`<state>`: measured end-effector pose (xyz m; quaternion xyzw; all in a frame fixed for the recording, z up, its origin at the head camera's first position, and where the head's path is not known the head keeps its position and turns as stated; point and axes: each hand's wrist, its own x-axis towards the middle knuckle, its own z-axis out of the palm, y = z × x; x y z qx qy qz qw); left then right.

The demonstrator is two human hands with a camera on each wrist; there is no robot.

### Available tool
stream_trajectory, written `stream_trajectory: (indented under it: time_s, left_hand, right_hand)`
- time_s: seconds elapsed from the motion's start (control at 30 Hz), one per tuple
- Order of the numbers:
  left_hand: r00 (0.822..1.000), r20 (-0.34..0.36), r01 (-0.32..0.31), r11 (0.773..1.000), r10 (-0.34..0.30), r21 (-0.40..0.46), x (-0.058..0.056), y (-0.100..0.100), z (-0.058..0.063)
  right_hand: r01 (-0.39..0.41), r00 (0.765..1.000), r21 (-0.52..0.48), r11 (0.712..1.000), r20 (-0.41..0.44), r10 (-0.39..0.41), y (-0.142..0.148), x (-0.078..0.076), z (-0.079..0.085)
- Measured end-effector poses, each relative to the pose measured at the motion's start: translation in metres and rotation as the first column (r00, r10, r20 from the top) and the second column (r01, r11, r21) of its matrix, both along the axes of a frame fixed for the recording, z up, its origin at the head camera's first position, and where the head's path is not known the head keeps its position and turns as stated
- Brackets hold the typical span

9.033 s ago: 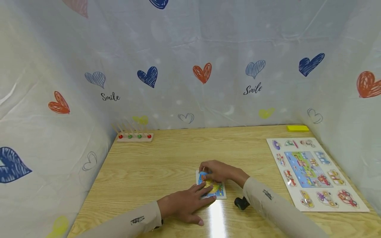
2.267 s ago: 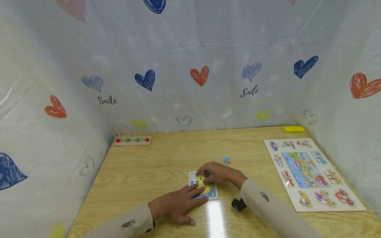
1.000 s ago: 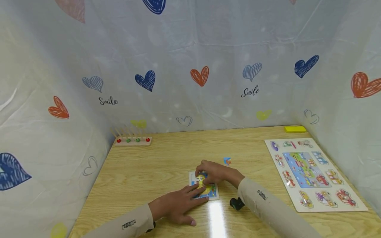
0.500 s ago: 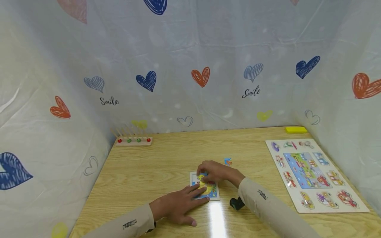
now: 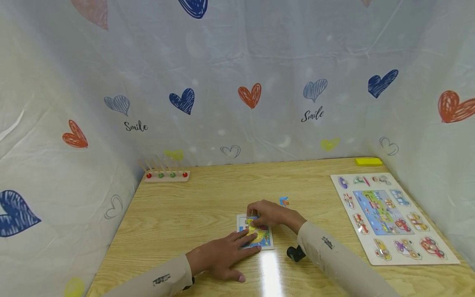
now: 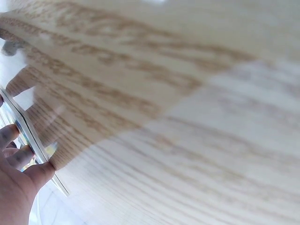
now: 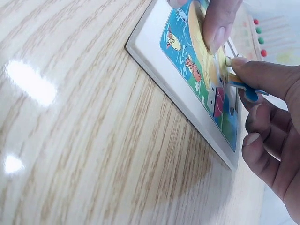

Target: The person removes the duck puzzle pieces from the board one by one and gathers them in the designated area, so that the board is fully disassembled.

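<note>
A small puzzle with a white frame (image 5: 269, 247) lies on the table, showing a yellow figure and fish on blue water. My left hand (image 5: 222, 256) lies spread with its fingers across the puzzle's near left part. My right hand (image 5: 269, 213) is over the far side of the puzzle. In the right wrist view, its thumb and index finger pinch a blue and yellow puzzle piece (image 7: 248, 92), tilted up from the picture. Pale bare backing shows at the picture's far left. Another puzzle piece (image 5: 284, 201), blue and orange, lies loose beyond my right hand.
A large peg puzzle board (image 5: 404, 249) lies on the right of the table. At the back stand a wooden bead rack (image 5: 168, 177) on the left and a yellow block (image 5: 369, 161) on the right. A black object (image 5: 295, 253) sits under my right wrist.
Since the oldest frame, the blue and orange piece has come to lie beyond the puzzle. Lately my right hand has lifted one side of the blue and yellow piece; my left hand stays put.
</note>
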<state>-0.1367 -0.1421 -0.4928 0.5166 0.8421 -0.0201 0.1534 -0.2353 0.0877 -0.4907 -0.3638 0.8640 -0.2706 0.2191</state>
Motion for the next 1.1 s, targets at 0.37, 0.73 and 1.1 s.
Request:
stream_trajectory:
  time_s: [0.37, 0.73, 1.1]
  left_hand:
    - [1.000, 0.004, -0.006, 1.000, 0.006, -0.006, 0.000, 0.001, -0.003]
    - [1.000, 0.013, -0.009, 1.000, 0.009, 0.001, 0.000, 0.000, -0.003]
    - [1.000, 0.005, 0.005, 1.000, -0.005, 0.019, 0.000, 0.000, -0.004]
  right_hand:
    - [-0.042, 0.997, -0.085, 0.996, -0.075, 0.035, 0.004, 0.000, 0.005]
    - [-0.005, 0.999, -0.106, 0.994, -0.040, 0.001, 0.013, -0.001, 0.007]
    - [0.079, 0.997, -0.129, 0.989, 0.007, -0.079, 0.032, 0.001, 0.007]
